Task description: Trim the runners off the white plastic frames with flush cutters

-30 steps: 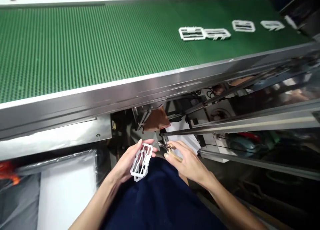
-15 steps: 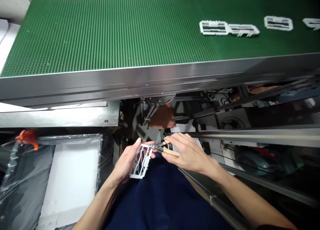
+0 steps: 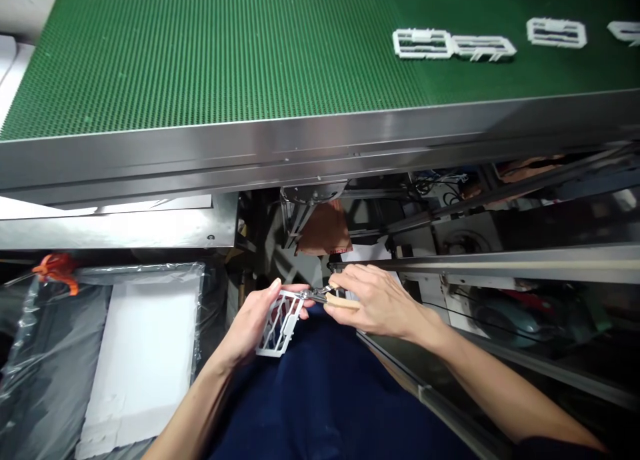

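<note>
A white slatted plastic frame (image 3: 289, 324) is gripped along its left and upper edge by my left hand (image 3: 253, 319), thumb on top. My right hand (image 3: 375, 301) is closed around a pair of cutting pliers (image 3: 342, 303) with cream-coloured handles. The jaws meet the frame's upper right corner, close to my left fingertips; whether they are closed on the plastic is too small to tell. Both hands are low in front of my dark blue clothing.
A green conveyor belt (image 3: 240, 53) with a metal side rail (image 3: 300, 140) runs across the top. Several similar white frames (image 3: 423, 44) lie on its right part. At the left are an orange clamp (image 3: 57, 272) and a plastic-lined box (image 3: 200, 307). Metal bars (image 3: 500, 263) cross at the right.
The belt and its white frames sit slightly higher in view, and the view has shifted a little. My hands keep nearly the same hold on frame and pliers.
</note>
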The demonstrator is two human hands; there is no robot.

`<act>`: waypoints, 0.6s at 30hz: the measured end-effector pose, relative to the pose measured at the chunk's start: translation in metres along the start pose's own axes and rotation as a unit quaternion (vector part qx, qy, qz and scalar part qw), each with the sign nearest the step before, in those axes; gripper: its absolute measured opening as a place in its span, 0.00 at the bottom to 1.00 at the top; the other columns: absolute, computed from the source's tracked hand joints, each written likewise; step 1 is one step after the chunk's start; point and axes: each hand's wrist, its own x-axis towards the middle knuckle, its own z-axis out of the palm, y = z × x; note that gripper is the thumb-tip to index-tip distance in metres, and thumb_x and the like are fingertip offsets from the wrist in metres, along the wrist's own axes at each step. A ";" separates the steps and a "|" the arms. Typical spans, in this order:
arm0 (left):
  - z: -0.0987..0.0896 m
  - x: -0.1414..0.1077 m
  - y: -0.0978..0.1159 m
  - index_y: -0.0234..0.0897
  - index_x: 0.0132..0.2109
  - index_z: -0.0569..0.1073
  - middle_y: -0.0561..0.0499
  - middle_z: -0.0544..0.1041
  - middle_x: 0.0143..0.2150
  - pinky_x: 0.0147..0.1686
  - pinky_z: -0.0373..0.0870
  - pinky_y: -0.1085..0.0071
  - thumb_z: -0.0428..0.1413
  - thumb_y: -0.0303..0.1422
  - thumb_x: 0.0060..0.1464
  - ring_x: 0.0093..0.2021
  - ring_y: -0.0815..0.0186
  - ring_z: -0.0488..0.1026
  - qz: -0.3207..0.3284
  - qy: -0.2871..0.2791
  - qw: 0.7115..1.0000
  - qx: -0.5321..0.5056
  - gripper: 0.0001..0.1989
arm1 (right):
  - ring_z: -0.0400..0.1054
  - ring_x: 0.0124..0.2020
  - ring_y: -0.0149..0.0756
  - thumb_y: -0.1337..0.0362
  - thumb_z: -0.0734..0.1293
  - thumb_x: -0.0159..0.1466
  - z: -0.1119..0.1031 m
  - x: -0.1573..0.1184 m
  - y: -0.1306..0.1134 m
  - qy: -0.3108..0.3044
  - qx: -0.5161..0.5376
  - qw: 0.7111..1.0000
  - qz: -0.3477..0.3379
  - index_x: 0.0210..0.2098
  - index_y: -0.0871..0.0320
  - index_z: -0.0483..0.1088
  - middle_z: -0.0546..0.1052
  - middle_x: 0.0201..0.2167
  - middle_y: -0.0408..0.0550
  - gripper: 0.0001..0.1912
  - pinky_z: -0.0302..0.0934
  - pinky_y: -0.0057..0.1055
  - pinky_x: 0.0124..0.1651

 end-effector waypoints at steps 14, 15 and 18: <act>-0.003 0.000 -0.003 0.29 0.47 0.73 0.40 0.78 0.37 0.25 0.69 0.75 0.48 0.43 0.57 0.31 0.63 0.74 0.004 -0.005 0.997 -0.079 0.22 | 0.57 0.24 0.26 0.55 0.62 0.59 0.004 -0.003 -0.005 0.008 0.190 0.976 0.105 0.29 0.56 0.65 0.66 0.24 0.39 0.10 0.50 0.26 0.29; -0.003 0.001 -0.002 0.29 0.47 0.73 0.40 0.78 0.38 0.25 0.70 0.75 0.49 0.42 0.58 0.32 0.63 0.74 0.009 0.000 0.995 -0.097 0.21 | 0.57 0.24 0.26 0.54 0.61 0.60 0.006 -0.002 -0.007 0.008 0.235 0.963 0.134 0.29 0.56 0.64 0.66 0.23 0.38 0.12 0.50 0.25 0.29; -0.004 0.005 0.000 0.29 0.47 0.72 0.41 0.77 0.38 0.28 0.71 0.74 0.48 0.39 0.59 0.34 0.63 0.74 0.027 0.022 0.986 -0.162 0.18 | 0.57 0.24 0.26 0.50 0.63 0.58 0.014 0.000 -0.012 0.016 0.366 0.907 0.207 0.29 0.56 0.62 0.65 0.23 0.38 0.15 0.52 0.24 0.27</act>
